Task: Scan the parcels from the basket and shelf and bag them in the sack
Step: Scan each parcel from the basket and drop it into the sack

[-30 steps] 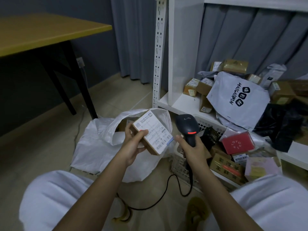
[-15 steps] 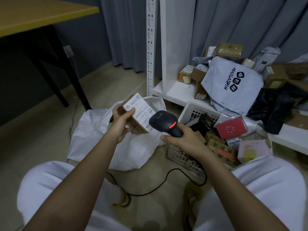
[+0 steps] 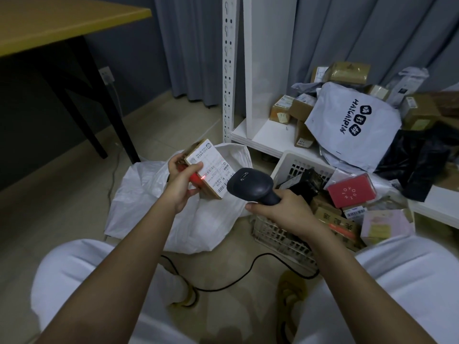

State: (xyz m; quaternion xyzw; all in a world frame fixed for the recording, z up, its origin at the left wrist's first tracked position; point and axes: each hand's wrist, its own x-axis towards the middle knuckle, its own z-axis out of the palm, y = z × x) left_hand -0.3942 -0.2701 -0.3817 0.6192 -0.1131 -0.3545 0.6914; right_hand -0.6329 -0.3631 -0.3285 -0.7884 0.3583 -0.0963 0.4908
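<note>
My left hand (image 3: 182, 181) grips a small brown cardboard parcel (image 3: 211, 167) with a white shipping label, held above the open white sack (image 3: 149, 194) on the floor. My right hand (image 3: 280, 209) grips the handle of a black barcode scanner (image 3: 250, 186), whose head points left at the parcel. A red scan light falls on the label and my left thumb. To the right stands a white slotted basket (image 3: 290, 162) holding several parcels, among them a red box (image 3: 350, 191). The low white shelf (image 3: 263, 135) behind it carries more boxes and a white printed mailer bag (image 3: 352, 120).
The scanner's black cable (image 3: 223, 285) loops over the tiled floor between my knees. A yellow-topped table with black legs (image 3: 99, 100) stands at the left. A white perforated shelf post (image 3: 228, 70) and grey curtains rise behind. A black bag (image 3: 419, 157) lies on the shelf.
My right hand has swung the scanner from upright to pointing left at the parcel. Red scan light now shows on the label. My left hand has tilted the parcel toward the scanner.
</note>
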